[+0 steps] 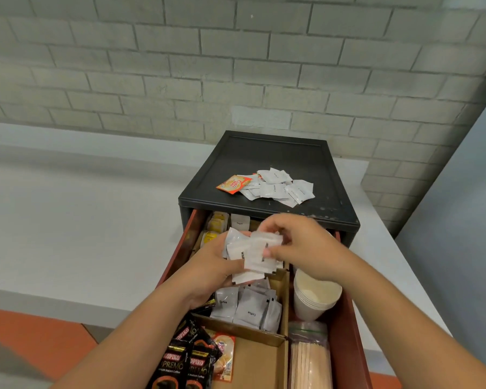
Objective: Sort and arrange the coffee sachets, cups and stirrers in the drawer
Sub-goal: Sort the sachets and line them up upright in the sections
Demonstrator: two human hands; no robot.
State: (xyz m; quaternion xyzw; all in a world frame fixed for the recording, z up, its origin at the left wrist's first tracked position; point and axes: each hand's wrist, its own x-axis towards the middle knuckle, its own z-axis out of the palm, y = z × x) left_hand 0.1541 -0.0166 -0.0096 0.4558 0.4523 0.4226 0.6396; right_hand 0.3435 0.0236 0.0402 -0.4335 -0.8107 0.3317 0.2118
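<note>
Head camera looks down into the red-brown pull-out drawer [346, 332], which stands open from the black plastic cabinet [264, 155] on the pale grey counter [82, 220].

I see my left hand [208, 266] over the middle of the drawer, palm up. Its fingers are curled under a loose bundle of small white paper sachets [246, 255], with the thumb pressed against the bundle's near edge. My right hand [300, 245] meets it from the right, and its thumb and fingertips pinch the top sachet of that bundle. The other right fingers are bent, and I cannot tell whether they touch anything.

Below the hands, a cardboard-walled compartment holds white sachets marked "Coffee" [247, 308], standing in a packed row. To their right, in the long side compartment, sits a nested stack of white paper cups [314, 297]. Just nearer me is a clear zip bag of flat wooden stirrers [309, 357]. Black Kopiko coffee sachets [185, 360] lie at the drawer's near left, partly over the cardboard divider. Small yellow sachets [216, 224] stand at the far left, close under the cabinet's edge.

On the cabinet top lies a scattered heap of white creamer sachets [281, 188], with an orange sachet [233, 184] at its left edge.
</note>
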